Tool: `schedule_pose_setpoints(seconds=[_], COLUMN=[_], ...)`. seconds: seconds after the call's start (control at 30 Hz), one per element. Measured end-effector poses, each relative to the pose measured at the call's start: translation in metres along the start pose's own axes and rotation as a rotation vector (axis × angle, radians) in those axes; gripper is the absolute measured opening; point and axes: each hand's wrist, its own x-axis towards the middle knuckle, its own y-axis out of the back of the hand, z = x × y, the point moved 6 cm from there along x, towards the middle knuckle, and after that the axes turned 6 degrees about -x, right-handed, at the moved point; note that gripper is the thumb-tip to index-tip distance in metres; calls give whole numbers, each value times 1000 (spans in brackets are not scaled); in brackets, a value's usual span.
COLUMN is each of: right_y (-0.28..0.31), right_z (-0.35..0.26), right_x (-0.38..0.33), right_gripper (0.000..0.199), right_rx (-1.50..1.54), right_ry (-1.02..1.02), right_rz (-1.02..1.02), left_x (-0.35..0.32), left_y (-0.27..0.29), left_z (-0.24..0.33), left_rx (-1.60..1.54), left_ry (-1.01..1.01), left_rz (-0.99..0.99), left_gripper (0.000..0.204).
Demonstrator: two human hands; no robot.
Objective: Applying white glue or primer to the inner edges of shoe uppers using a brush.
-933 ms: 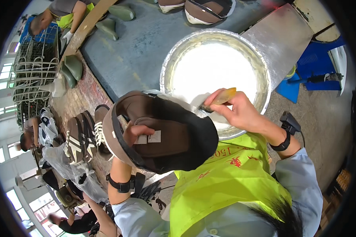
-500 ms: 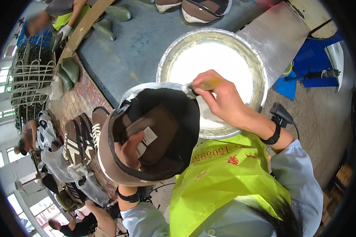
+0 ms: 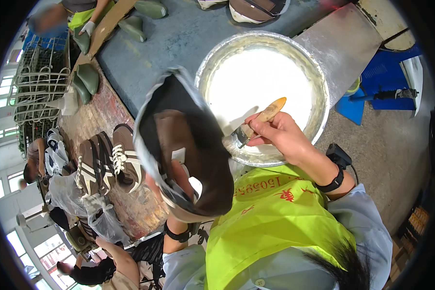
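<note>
My left hand (image 3: 180, 180) grips a brown shoe upper (image 3: 198, 145) with a dark lining, thumb inside it near a small white label; the other fingers are mostly hidden. White coating runs along the upper's edge, which is blurred by motion. In my right hand (image 3: 286, 136) is a paintbrush (image 3: 272, 110) with a yellowish wooden handle, its bristles pointing down and left between the upper and the near rim of a metal basin (image 3: 325, 92). White liquid (image 3: 261, 79) fills much of the basin. Brush and upper are close, but I cannot tell whether they touch.
Brown sneakers (image 3: 126, 162) with white laces stand on the worn bench at left, near plastic bags (image 3: 106, 222). Green shoe lasts (image 3: 133, 28) and more uppers (image 3: 256, 10) lie on the blue-grey table (image 3: 179, 36). A co-worker's gloved hand (image 3: 88, 28) touches a last at upper left.
The upper has tilted and turned in my left hand. My right hand has drawn the brush away from its rim, slightly right and down, and turned it so the handle points up.
</note>
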Motion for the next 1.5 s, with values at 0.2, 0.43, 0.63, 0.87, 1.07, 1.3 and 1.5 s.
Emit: schedule_pose_setpoints(seconds=[0.2, 0.43, 0.63, 0.87, 1.07, 1.3, 1.5], right_y=[-14, -14, -18, -3, -6, -22, -30], right_z=[-29, -24, -74, 5, -8, -20, -70], right_x=[-12, 2, 19, 3, -8, -13, -3], right_gripper=[22, 16, 15, 18, 17, 10, 16], right_rx=[-120, -424, -337, -6, -219, -494, -725], right_ry=[350, 618, 872, 385, 443, 450, 1046], right_rz=[64, 265, 332, 320, 251, 6, 244], left_x=[0, -16, -7, 11, 27, 29, 21], left_y=[-31, -64, -58, -60, -57, -54, -60], left_z=[-27, -24, -6, -14, -28, -52, -45], left_rx=[-456, -709, -785, -802, -447, -856, -733], left_ry=[298, 509, 511, 567, 494, 500, 410], left_rz=[-261, -409, -295, -294, -194, -56, -259], left_gripper=[33, 31, 29, 37, 37, 38, 42])
